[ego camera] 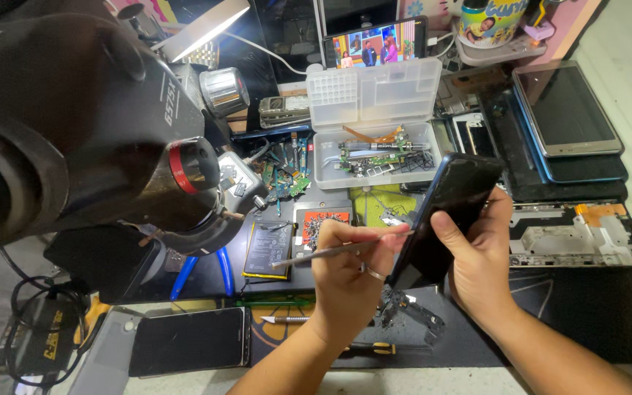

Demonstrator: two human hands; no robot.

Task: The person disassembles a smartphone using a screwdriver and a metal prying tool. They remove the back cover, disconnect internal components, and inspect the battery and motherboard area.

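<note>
A: Right hand [477, 249], right of centre frame?
B: Wrapped around a dark smartphone [448, 219], thumb across its back, phone tilted on edge with the top toward the upper right.

A: Left hand [349, 267]?
B: Closed on a thin metal tool [330, 251], held like a pen; one end points left toward the middle of the frame, the other end meets the phone's left edge. Ring on one finger.

A: Below the hands?
B: Dark mat on the desk [469, 344], with a small bracket-like metal part [411, 311] lying just under the phone.

A: Elsewhere?
B: Open clear plastic box [374, 143] at upper centre, full of circuit boards and flex cables. Flat black battery [268, 249] left of the left hand, blue-handled pliers [202, 267] beside it. Big black microscope [89, 124] filling the upper left. Another dark phone [188, 340] lying flat at lower left. Stack of tablets [568, 117] at upper right, bare metal phone frame [576, 234] below them. Small screen [374, 44] showing video at top centre.
</note>
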